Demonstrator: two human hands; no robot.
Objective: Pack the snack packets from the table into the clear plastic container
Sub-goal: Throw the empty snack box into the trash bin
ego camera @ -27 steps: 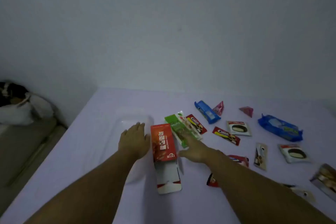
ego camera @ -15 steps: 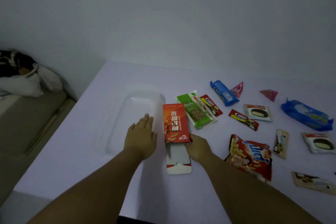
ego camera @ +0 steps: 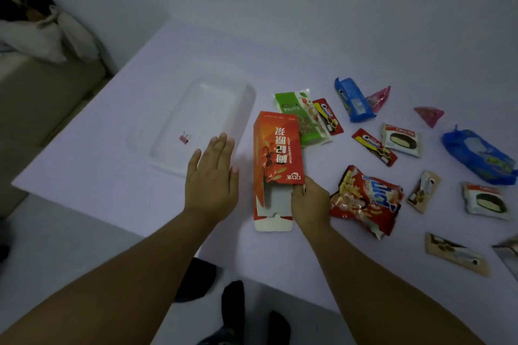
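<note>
Right grip: right hand (ego camera: 309, 206) is pinching the tall orange cardboard carton (ego camera: 277, 148) at its opened flap end.
Left grip: left hand (ego camera: 212, 178) is hovering spread.
Container: clear plastic rectangular container (ego camera: 244, 109) is lying left of the carton, long axes parallel.

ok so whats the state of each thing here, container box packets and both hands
clear plastic container: no lid on it, holds only a small pink clip
orange wolfberry pulp box: lying flat, near end flap open
green nuts packet: sealed, flat, partly under the box
red chips bag: sealed, puffy
left hand: fingers straight, holding nothing, at the container's near rim
right hand: fingers on the box's open end
</note>
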